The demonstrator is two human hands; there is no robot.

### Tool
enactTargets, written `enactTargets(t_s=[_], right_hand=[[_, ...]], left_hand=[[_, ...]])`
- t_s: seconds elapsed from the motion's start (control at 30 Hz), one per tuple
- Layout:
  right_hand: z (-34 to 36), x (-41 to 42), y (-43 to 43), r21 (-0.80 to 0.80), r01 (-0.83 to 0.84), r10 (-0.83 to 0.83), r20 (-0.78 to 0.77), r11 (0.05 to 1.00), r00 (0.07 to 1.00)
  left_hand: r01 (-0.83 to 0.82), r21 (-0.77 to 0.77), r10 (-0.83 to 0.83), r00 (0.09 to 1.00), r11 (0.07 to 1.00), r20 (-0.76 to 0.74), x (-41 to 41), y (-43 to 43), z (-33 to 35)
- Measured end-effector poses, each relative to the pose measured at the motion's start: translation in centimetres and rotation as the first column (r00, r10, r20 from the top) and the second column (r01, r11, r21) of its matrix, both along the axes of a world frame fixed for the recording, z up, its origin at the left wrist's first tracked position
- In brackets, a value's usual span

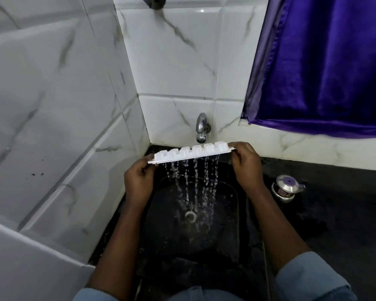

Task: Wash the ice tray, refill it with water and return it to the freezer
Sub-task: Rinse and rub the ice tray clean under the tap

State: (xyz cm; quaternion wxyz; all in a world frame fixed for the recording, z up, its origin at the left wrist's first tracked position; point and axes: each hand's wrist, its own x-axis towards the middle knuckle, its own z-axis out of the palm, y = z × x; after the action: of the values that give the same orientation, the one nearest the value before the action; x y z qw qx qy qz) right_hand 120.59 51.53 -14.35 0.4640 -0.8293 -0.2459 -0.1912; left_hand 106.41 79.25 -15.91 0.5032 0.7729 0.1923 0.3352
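The white ice tray (190, 153) is held upside down over the dark sink (230, 213), its cup bottoms facing up. Water streams from it in several thin jets down toward the drain (190, 216). My left hand (139, 179) grips the tray's left end and my right hand (246, 164) grips its right end. The metal tap (201, 128) sits on the wall just behind the tray; no water shows at its spout.
A small steel container with a purple-knobbed lid (287, 187) stands on the black counter (334, 203) right of the sink. White marble-pattern tiles (52, 127) close off the left and back. A purple curtain (323, 66) hangs at the upper right.
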Motion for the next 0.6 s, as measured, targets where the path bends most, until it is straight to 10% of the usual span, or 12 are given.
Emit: enactTargets(t_s=[0.6], right_hand=[[0.3, -1.4, -2.9, -0.296, 0.135, -0.038, 0.311, 0.946, 0.95]], left_hand=[[-0.01, 0.218, 0.001, 0.999, 0.976, 0.044, -0.9, -0.4, 1.5]])
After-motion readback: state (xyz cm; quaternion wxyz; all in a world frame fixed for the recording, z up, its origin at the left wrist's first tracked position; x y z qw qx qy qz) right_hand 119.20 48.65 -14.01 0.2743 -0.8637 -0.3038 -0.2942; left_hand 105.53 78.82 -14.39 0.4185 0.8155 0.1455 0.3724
